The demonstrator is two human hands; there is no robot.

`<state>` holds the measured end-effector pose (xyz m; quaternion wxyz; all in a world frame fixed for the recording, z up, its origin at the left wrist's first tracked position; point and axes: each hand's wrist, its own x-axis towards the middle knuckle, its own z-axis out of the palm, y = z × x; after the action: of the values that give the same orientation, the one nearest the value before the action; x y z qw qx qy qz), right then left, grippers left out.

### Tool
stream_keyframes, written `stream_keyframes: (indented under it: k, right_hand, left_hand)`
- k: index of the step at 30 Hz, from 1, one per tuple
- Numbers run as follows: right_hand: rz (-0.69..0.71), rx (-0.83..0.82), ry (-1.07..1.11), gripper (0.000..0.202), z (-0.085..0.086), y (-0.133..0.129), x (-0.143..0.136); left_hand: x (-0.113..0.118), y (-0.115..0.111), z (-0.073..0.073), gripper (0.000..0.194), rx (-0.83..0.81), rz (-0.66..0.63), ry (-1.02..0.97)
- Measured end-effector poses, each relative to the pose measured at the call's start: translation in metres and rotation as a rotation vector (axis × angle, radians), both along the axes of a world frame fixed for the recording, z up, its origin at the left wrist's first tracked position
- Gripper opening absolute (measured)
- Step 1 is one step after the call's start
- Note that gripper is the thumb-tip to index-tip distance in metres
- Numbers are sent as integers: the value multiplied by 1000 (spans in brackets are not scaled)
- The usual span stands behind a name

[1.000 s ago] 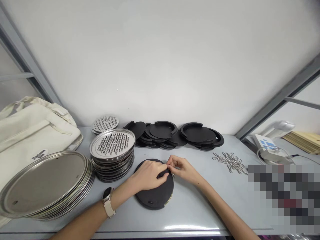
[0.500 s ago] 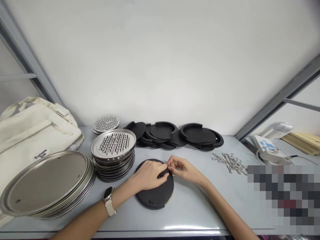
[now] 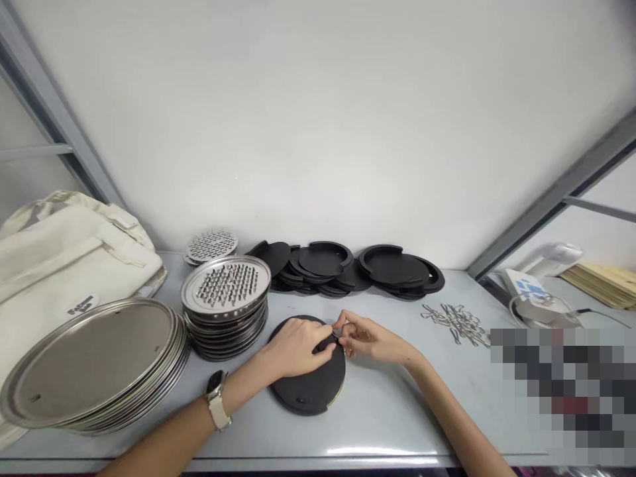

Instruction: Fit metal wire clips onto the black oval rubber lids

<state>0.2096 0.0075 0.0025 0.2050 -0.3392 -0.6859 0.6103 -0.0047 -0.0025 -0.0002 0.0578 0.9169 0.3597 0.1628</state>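
A round black disc (image 3: 309,392) lies flat on the table in front of me, with a small hole near its front and a thin yellowish line along its right edge. My left hand (image 3: 301,346), a watch on its wrist, presses on the disc from above, fingers curled over its far part. At the far right edge my right hand (image 3: 368,339) pinches a small metal wire clip (image 3: 336,336) against the disc. Fingers hide most of the clip. To the right lies a pile of similar-looking metal wire clips (image 3: 458,324).
Black rimmed discs (image 3: 397,269) lie stacked along the wall. Left of me stand a stack of round metal graters (image 3: 228,285), a stack of large round metal plates (image 3: 94,364) and a cream bag (image 3: 64,258). A white box (image 3: 539,298) with a cable sits at the right.
My right hand has turned slightly and its fingers have shifted at the disc's edge, showing a bit of the metal clip. My left hand and the disc stay put.
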Motion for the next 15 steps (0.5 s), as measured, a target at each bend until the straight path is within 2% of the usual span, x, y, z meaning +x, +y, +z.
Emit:
stream_keyframes:
  k: [8,15]
  right_hand:
    - [42,-65,26,27,-3,2,3]
    - [14,-33,22,26,-7,0,1]
  left_hand:
    - [-1,-1,0,17,-1,-11,-12]
    - [1,0,1,17,-5,-4,-21]
